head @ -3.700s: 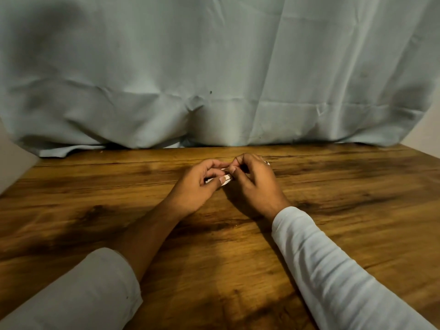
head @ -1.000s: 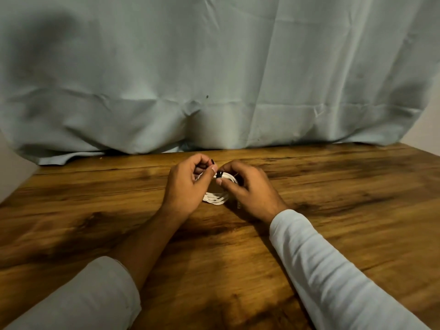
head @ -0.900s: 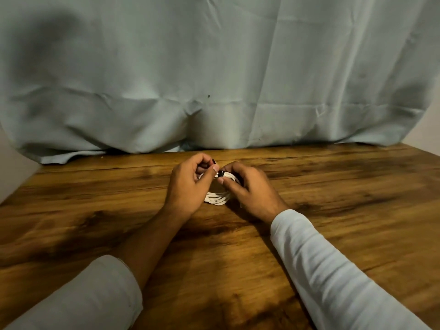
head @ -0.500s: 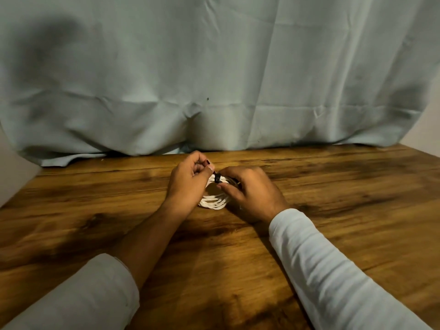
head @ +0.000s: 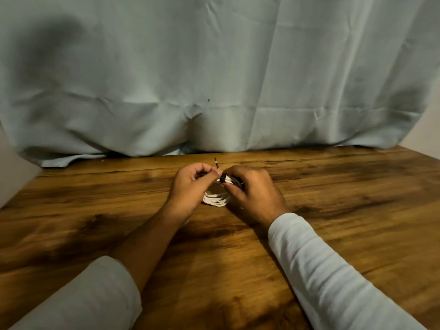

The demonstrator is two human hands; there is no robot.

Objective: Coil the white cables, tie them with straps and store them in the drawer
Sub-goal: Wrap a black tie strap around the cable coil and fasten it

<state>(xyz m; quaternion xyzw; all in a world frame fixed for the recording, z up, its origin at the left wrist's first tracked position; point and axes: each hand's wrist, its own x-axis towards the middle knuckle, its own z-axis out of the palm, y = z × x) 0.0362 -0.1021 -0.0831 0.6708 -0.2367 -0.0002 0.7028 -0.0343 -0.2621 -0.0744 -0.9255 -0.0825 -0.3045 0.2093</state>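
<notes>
A small coil of white cable [head: 217, 199] rests on the wooden table [head: 333, 210] between my two hands. A thin black strap [head: 222, 179] is wrapped over the top of the coil, and its free end [head: 216, 162] sticks up behind my fingers. My left hand [head: 192, 186] pinches the strap end between thumb and fingers. My right hand [head: 252, 194] curls round the right side of the coil, thumb and forefinger at the strap's wrapped part. Most of the coil's far and right side is hidden by my hands.
A pale blue-grey cloth [head: 214, 79] hangs behind the table and bunches along its back edge. A pale surface [head: 14, 172] stands off the table's left side. No drawer is in view.
The strap's free end now sticks up higher above my left fingers than half a second ago. The coil stays in the same place, and both hands have barely shifted.
</notes>
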